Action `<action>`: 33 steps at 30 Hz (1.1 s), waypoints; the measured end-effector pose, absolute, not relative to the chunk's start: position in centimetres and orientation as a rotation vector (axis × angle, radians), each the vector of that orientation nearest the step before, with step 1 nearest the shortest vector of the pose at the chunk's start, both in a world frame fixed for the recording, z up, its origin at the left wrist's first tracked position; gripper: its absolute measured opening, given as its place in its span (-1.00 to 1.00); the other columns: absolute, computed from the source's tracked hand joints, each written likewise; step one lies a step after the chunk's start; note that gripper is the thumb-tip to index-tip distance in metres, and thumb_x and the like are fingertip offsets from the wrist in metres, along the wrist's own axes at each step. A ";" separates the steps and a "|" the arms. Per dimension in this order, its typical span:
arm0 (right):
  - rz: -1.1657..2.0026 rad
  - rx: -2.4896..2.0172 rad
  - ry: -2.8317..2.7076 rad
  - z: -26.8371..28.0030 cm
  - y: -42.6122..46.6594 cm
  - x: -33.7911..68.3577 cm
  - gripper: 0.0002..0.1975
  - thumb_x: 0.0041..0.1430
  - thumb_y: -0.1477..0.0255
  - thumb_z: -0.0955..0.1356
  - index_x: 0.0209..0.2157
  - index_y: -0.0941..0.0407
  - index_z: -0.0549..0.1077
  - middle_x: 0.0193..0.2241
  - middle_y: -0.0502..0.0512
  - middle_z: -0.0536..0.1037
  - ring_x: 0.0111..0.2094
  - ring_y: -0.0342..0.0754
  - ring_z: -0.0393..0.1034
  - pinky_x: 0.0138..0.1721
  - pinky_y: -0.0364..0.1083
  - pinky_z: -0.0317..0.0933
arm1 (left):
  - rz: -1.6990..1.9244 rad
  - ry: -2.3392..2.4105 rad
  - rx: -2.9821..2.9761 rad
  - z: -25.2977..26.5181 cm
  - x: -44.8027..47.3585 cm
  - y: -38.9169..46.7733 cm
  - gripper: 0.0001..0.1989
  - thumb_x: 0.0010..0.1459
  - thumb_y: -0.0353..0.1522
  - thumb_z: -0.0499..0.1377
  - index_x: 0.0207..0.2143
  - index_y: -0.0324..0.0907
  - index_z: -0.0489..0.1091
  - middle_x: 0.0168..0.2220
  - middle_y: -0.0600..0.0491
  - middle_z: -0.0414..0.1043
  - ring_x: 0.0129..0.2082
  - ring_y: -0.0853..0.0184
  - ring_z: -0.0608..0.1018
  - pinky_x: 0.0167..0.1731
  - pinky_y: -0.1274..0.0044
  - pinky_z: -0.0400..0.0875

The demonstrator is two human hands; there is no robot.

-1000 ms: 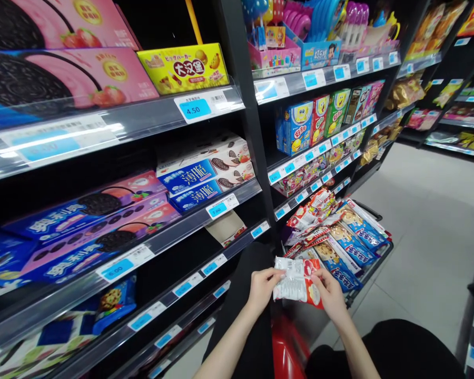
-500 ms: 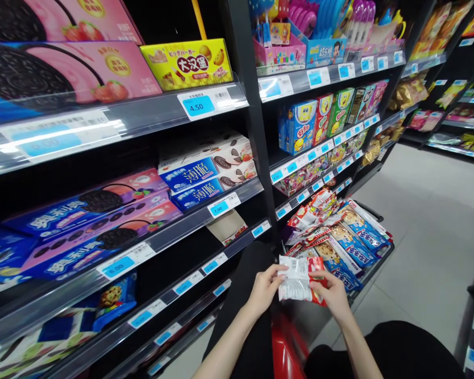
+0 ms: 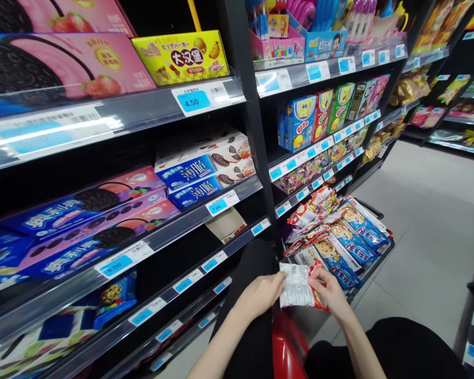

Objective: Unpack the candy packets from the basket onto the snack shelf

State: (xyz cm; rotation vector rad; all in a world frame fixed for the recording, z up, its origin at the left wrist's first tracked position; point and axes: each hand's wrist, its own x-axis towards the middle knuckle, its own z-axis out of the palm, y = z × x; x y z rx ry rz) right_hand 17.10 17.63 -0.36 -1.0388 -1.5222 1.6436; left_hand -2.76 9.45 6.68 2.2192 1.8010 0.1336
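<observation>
A red and white snack packet (image 3: pixel 298 289) is held between my two hands, its pale printed side facing up. My left hand (image 3: pixel 263 290) grips its left edge, the thumb lying over the wrapper. On the packet's right side, my right hand (image 3: pixel 329 290) pinches the red part with thumb and fingers. Just beyond the hands is a dark-rimmed cart (image 3: pixel 379 266) loaded with packs. Blue cookie packs (image 3: pixel 353 242) lie in rows on its right, and red and white snack bags (image 3: pixel 314 210) are heaped on its left.
Shelves with price tags (image 3: pixel 221 204) line the left, holding purple and blue cookie boxes (image 3: pixel 95 200) and a yellow box (image 3: pixel 184 57). Farther along stand small cartoon boxes (image 3: pixel 302 123). A red object (image 3: pixel 286 342) is below my hands. Pale tiled floor (image 3: pixel 422 210) runs to the right.
My hands and the packet have come slightly lower and nearer to me. My left hand has turned so its back shows more. The camera view has shifted a little.
</observation>
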 end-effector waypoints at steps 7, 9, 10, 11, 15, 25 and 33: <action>1.750 -0.934 -1.632 1.6 18.1 19.4 -0.68 -0.04 0.16 0.35 -0.57 0.13 0.29 -0.58 -0.04 0.30 -0.50 -0.14 0.14 -0.45 -0.14 0.04 | 0.015 1.529 2.694 8.3 -1.8 9.7 -0.77 0.23 -0.48 -0.12 -0.39 -0.25 0.28 -0.49 0.00 0.37 -0.48 0.33 0.43 -0.51 0.56 0.28; 1.801 -0.924 -1.588 2.0 18.0 19.6 -0.67 -0.04 0.15 0.36 -0.57 0.13 0.29 -0.59 -0.05 0.27 -0.52 -0.15 0.11 -0.48 -0.15 0.01 | 0.133 1.481 2.680 9.3 -1.8 9.7 -0.78 0.22 -0.47 -0.10 -0.38 -0.23 0.30 -0.47 -0.01 0.34 -0.44 0.31 0.41 -0.49 0.55 0.29; 1.817 -0.918 -1.553 2.2 17.9 19.6 -0.67 -0.05 0.15 0.36 -0.57 0.12 0.29 -0.60 -0.06 0.25 -0.53 -0.16 0.10 -0.49 -0.15 0.00 | 0.224 1.516 2.609 9.7 -1.8 9.6 -0.79 0.22 -0.45 -0.09 -0.37 -0.22 0.31 -0.45 -0.01 0.33 -0.43 0.31 0.41 -0.47 0.54 0.30; 1.821 -0.912 -1.512 2.3 17.8 19.5 -0.67 -0.05 0.15 0.36 -0.57 0.12 0.28 -0.60 -0.06 0.24 -0.53 -0.16 0.09 -0.49 -0.16 -0.01 | 0.338 1.589 2.494 10.1 -1.6 9.5 -0.79 0.22 -0.43 -0.09 -0.35 -0.21 0.32 -0.42 -0.01 0.32 -0.40 0.31 0.40 -0.43 0.53 0.32; 1.803 -0.893 -1.341 2.4 17.2 18.7 -0.67 -0.05 0.16 0.37 -0.58 0.12 0.26 -0.60 -0.06 0.24 -0.53 -0.16 0.10 -0.51 -0.16 -0.01 | 0.861 1.797 1.783 9.5 -0.4 8.5 -0.76 0.21 -0.33 -0.04 -0.15 -0.15 0.34 -0.11 -0.08 0.24 -0.23 0.32 0.42 -0.23 0.46 0.39; 1.795 -0.850 -1.377 1.7 16.1 16.9 -0.70 -0.04 0.18 0.36 -0.57 0.11 0.28 -0.60 -0.06 0.27 -0.51 -0.13 0.12 -0.45 -0.14 0.02 | 1.247 1.698 1.222 6.0 0.2 7.9 -0.77 0.02 -0.27 0.20 -0.27 -0.13 0.54 0.23 -0.09 0.01 -0.20 0.17 0.51 -0.19 0.40 0.42; 1.643 -0.872 -1.569 1.7 16.0 16.5 -0.70 -0.04 0.18 0.36 -0.56 0.11 0.29 -0.58 -0.05 0.31 -0.48 -0.10 0.19 -0.38 -0.12 0.07 | 1.238 1.758 1.784 6.1 -1.1 8.1 -0.79 0.14 -0.34 0.09 -0.46 -0.19 0.47 -0.17 -0.09 0.37 -0.21 0.27 0.46 -0.18 0.45 0.38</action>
